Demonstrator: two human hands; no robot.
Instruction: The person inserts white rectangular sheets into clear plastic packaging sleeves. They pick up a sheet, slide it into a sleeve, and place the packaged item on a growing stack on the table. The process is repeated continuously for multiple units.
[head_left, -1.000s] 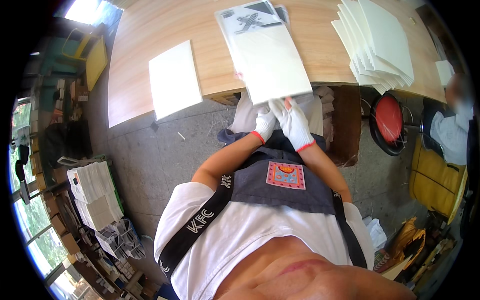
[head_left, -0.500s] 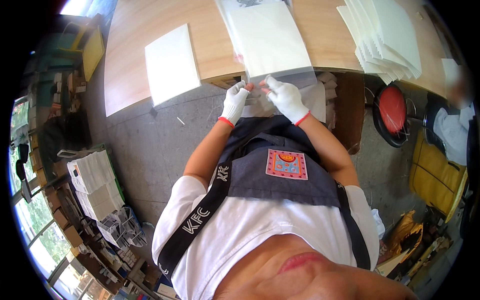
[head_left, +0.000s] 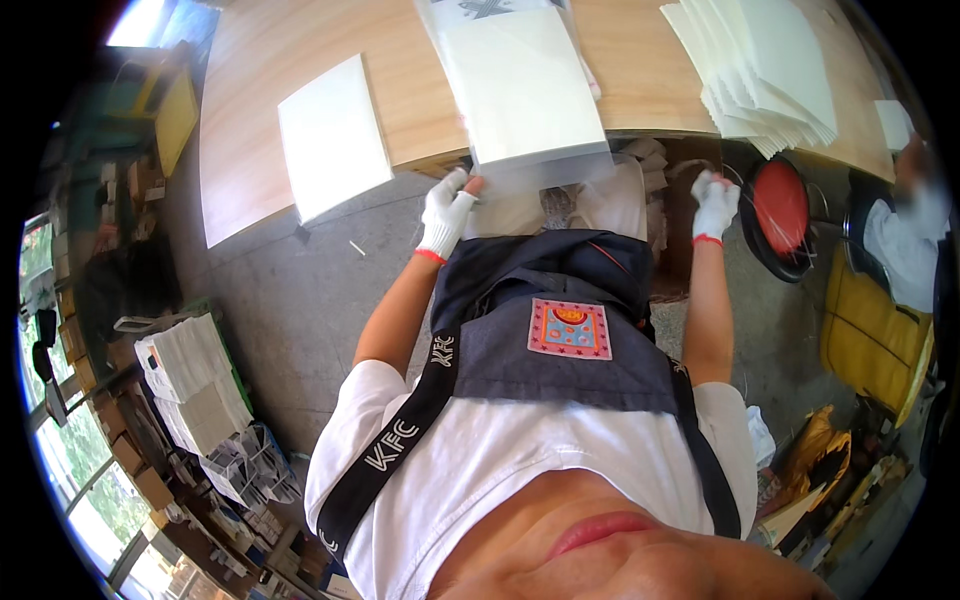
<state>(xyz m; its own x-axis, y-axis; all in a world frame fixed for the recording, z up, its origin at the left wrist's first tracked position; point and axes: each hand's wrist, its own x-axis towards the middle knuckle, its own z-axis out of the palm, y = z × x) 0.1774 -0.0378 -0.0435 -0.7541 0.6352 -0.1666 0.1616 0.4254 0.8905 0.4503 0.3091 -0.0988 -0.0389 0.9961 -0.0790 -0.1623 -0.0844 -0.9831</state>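
Clear sleeve: see-through plastic bag, lying lengthwise on the counter roughly mid-picture, its loose clear end hanging out past the near edge
White pad: the plain white block of paper sits with that bag, and its near end also pokes a bit over the edge
Printed piece: some dark artwork shows just past the far end of the pad, cut off by the top of the view
Left hand: white knit glove with a red cuff, at the near left corner of the plastic, looks like thumb and fingers are pinching it
Right hand: same kind of glove, well off to the right of the plastic, fingers curled up; honestly can't tell if there's something thin in there
Left side of the counter: one more flat white pad, set slightly askew, corner sticking out over the edge
Right side of the counter: a bunch of white stacks, fanned out and overlapping
Apron: dark blue-grey with black straps and a pink-bordered patch
Right of the hands: round red stool seat with a black rim, then something yellow and padded lower down
Floor, left: grey, with bundled white stacks piled up
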